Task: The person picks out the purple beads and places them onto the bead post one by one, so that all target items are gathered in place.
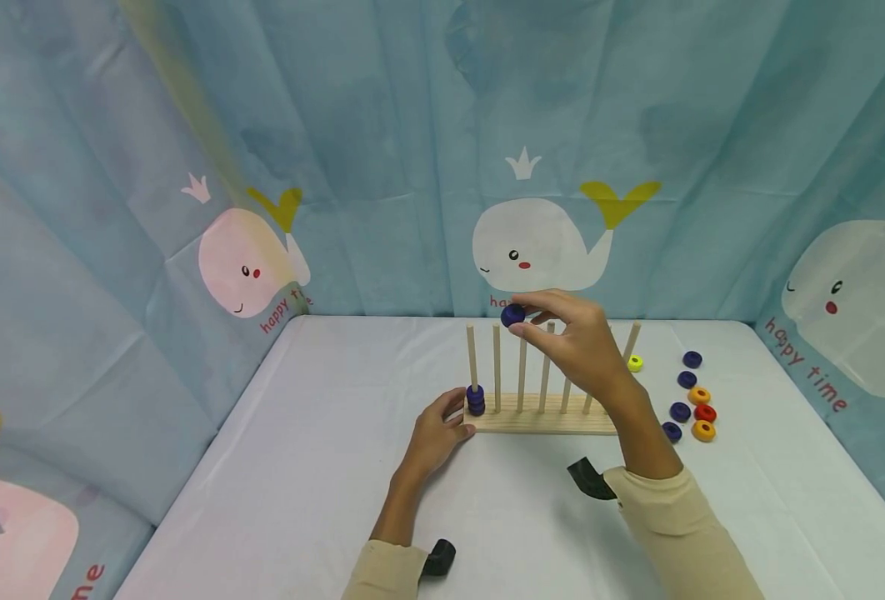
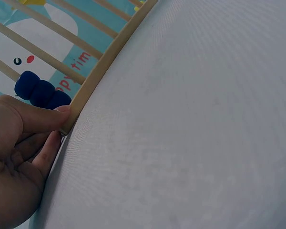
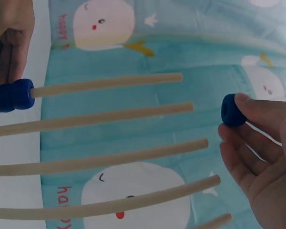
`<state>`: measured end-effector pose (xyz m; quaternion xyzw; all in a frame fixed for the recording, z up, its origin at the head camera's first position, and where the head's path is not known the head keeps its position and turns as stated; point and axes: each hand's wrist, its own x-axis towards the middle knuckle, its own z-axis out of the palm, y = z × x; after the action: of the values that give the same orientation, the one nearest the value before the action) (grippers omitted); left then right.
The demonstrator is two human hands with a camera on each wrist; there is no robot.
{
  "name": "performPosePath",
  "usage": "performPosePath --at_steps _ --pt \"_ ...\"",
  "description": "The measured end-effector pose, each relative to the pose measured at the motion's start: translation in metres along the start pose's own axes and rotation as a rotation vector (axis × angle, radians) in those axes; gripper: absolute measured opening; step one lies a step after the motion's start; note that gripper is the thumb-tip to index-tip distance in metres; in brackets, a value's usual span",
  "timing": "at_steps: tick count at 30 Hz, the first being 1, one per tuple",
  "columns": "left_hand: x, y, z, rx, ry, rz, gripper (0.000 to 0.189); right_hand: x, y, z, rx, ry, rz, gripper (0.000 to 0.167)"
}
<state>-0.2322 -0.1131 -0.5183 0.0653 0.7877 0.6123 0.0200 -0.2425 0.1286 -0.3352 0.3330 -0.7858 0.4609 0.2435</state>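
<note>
A wooden peg rack point(image 1: 540, 423) with several upright pegs stands on the table. Three dark blue beads point(image 1: 476, 401) are stacked at the bottom of its leftmost peg. My left hand point(image 1: 437, 433) grips the left end of the base, thumb in front, as the left wrist view point(image 2: 19, 143) of the hand shows too. Above the pegs, my right hand point(image 1: 573, 337) pinches another dark blue bead point(image 3: 232, 110) between thumb and fingertips. That bead is off the pegs, with its hole partly visible in the right wrist view. The right hand and forearm hide part of the rack's right side.
Right of the rack lie loose blue beads point(image 1: 680, 412), orange beads point(image 1: 703, 431) and a red bead point(image 1: 705, 414). A yellow bead point(image 1: 635, 363) shows near the rightmost peg. The white table point(image 1: 322, 467) meets a whale-print curtain point(image 1: 382, 250) at the back.
</note>
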Motion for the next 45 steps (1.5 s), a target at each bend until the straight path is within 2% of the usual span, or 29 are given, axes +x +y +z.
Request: performPosePath --at_steps 11,27,45 --pt "0.0 -0.003 -0.001 -0.008 -0.003 0.011 0.067 0.009 0.0 0.016 0.04 -0.039 -0.004 0.037" --pt "-0.001 -0.002 0.0 -0.002 -0.006 0.018 0.066 0.014 0.005 0.036 0.007 -0.102 0.02 0.039" --pt "-0.003 0.002 -0.001 -0.019 -0.007 0.032 0.067 0.022 0.003 0.043 -0.012 -0.151 0.045 0.038"
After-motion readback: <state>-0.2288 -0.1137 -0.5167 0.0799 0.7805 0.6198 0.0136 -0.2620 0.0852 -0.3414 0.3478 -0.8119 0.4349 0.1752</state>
